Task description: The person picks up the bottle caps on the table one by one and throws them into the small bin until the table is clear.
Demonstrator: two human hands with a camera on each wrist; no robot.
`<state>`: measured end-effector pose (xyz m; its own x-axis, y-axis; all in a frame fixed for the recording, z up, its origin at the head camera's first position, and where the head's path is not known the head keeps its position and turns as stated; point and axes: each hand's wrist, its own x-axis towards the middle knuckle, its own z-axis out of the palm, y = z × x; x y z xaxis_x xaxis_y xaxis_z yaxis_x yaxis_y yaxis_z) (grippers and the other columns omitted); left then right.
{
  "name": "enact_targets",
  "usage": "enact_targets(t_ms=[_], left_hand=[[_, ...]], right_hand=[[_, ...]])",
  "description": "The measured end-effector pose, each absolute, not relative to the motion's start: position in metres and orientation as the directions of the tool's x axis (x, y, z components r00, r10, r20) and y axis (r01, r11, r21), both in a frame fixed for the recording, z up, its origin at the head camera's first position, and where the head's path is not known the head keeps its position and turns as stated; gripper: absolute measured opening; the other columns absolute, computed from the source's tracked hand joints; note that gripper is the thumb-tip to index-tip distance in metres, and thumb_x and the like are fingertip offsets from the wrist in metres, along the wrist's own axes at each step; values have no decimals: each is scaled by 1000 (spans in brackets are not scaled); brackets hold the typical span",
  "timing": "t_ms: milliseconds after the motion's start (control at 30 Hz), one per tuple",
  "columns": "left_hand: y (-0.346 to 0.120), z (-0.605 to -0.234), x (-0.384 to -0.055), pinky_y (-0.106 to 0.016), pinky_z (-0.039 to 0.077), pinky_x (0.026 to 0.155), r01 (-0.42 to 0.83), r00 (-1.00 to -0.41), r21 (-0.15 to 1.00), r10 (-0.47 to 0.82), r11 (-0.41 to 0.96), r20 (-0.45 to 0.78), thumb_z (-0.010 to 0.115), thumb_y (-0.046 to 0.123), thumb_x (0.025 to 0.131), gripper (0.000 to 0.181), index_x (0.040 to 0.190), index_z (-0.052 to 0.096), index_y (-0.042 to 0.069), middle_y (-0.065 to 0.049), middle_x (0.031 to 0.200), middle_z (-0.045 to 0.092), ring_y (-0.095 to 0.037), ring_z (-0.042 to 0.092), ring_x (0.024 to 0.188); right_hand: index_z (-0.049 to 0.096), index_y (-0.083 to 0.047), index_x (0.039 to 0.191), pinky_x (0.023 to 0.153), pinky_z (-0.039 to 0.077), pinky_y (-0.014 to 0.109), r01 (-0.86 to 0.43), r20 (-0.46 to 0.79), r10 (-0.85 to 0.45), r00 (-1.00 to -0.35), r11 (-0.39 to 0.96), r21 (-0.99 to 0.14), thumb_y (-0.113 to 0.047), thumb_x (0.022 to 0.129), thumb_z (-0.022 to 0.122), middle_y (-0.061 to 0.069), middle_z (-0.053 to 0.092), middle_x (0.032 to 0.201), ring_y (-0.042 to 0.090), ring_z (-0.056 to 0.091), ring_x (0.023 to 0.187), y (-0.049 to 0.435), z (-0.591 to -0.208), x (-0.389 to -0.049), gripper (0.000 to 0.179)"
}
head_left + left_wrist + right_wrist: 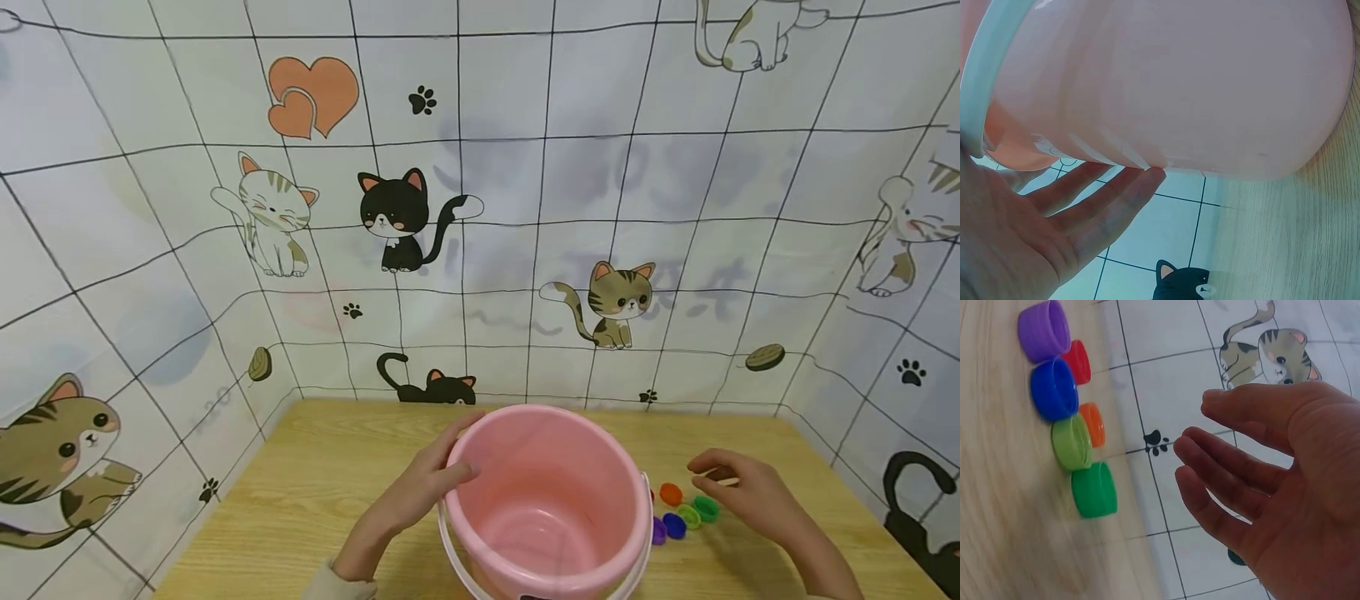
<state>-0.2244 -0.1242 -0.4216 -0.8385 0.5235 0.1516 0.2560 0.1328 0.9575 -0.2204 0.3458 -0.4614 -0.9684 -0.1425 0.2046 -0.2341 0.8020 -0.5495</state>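
A pink bucket (pixel 555 500) stands on the wooden table, its mouth facing up toward the head view and its inside bare. My left hand (pixel 427 475) holds its left rim, thumb over the edge and fingers along the outer wall. In the left wrist view those fingertips (pixel 1155 178) lie against the bucket's side. To the right of the bucket, my right hand (pixel 750 492) hovers with loosely bent fingers and nothing in them. Beside it lie small plastic caps: green (pixel 706 508), light green (pixel 688 517), blue (pixel 674 526), purple (pixel 658 531), orange (pixel 671 494) and red (pixel 1079 361).
The bucket's white handle (pixel 459 554) hangs down around its near side. Behind the wooden table (pixel 337 450) rises a white cloth (pixel 502 183) with a black grid and printed cats, which also covers both sides.
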Motion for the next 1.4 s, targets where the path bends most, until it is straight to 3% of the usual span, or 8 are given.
enact_targets(t_ms=[100, 200, 300, 433, 533, 633, 1200, 1400], left_hand=[[-124, -420, -225, -53, 63, 81, 260, -839, 955, 522, 139, 153, 58, 23, 102, 65, 160, 32, 35, -22, 150, 50, -44, 72, 101], [-124, -419, -225, -53, 63, 82, 262, -840, 954, 521, 143, 152, 58, 24, 102, 65, 160, 31, 36, -21, 152, 49, -42, 73, 102], [-124, -420, -225, -52, 63, 82, 261, -840, 954, 521, 146, 150, 57, 23, 103, 63, 159, 32, 37, -20, 152, 49, -42, 73, 102], [-124, -421, -224, -50, 63, 84, 269, -843, 950, 516, 159, 152, 57, 24, 103, 63, 159, 33, 37, -20, 151, 50, -40, 72, 104], [-124, -421, -224, -50, 63, 86, 277, -841, 947, 517, 160, 159, 57, 24, 103, 63, 159, 33, 35, -20, 151, 50, -39, 72, 105], [-124, -422, -224, -50, 63, 85, 277, -838, 948, 521, 155, 160, 57, 23, 103, 63, 160, 33, 34, -21, 150, 51, -40, 72, 105], [-123, -421, -226, -50, 63, 86, 296, -834, 943, 523, 152, 178, 57, 22, 102, 62, 158, 34, 36, -18, 151, 52, -36, 72, 108], [-124, -421, -225, -52, 63, 84, 285, -837, 947, 520, 147, 171, 58, 23, 101, 63, 158, 34, 37, -20, 148, 54, -37, 73, 104]], right_hand=[[74, -11, 109, 72, 56, 23, -213, 192, -128, -973, 816, -538, -23, 96, 74, 5, 76, 106, 1, 68, 86, 353, -464, -220, 18], [74, -9, 113, 74, 56, 27, -199, 136, -148, -980, 822, -533, -25, 94, 76, 8, 75, 112, 15, 72, 94, 360, -465, -220, 25], [72, -6, 119, 79, 59, 36, -174, 63, -168, -984, 816, -552, -25, 93, 76, 15, 73, 120, 32, 71, 104, 365, -469, -221, 33], [70, -2, 124, 84, 61, 49, -154, 32, -166, -986, 802, -576, -18, 94, 75, 22, 70, 126, 43, 67, 113, 369, -474, -224, 35], [71, -3, 123, 87, 61, 50, -137, 16, -158, -987, 794, -593, -3, 90, 70, 22, 69, 127, 46, 64, 117, 368, -477, -226, 33], [71, -2, 123, 87, 61, 53, -128, -8, -167, -986, 782, -610, 7, 82, 64, 24, 67, 130, 50, 60, 121, 366, -479, -226, 43], [70, 0, 123, 89, 60, 55, -122, -32, -177, -984, 786, -606, 0, 81, 76, 27, 67, 128, 52, 60, 119, 365, -484, -231, 43], [71, -1, 123, 80, 56, 36, -99, -64, -172, -983, 790, -605, 6, 76, 68, 23, 69, 126, 47, 61, 117, 363, -488, -232, 47]])
